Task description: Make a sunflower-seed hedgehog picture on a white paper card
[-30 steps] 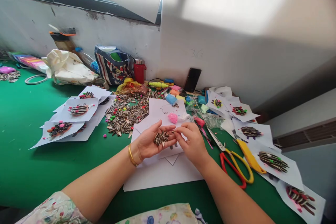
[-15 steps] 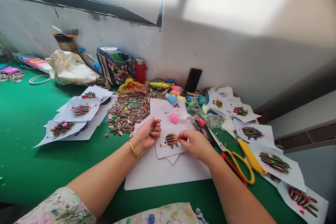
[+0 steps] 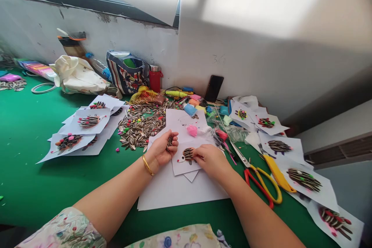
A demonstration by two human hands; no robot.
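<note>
My left hand (image 3: pixel 163 148) is curled around several striped sunflower seeds (image 3: pixel 169 144), beside the left edge of a small white card (image 3: pixel 180 167). On that card is a hedgehog figure (image 3: pixel 188 155) of clay, with a pale snout, a red nose and sunflower seeds set as spines. My right hand (image 3: pixel 211 159) is over the figure's right end, thumb and fingers pinched together against it. What those fingertips hold is hidden. Under the card lie larger white sheets (image 3: pixel 174 193).
A pile of sunflower seeds (image 3: pixel 142 126) lies beyond my left hand. Finished hedgehog cards are stacked at left (image 3: pixel 90 121) and spread along the right (image 3: pixel 303 178). Scissors (image 3: pixel 258 178) and a yellow cutter (image 3: pixel 277 172) lie right of my arm. A phone (image 3: pixel 214 88) leans on the wall.
My right hand has moved slightly left, farther over the hedgehog figure, and now covers more of its right side. My left hand stays in place.
</note>
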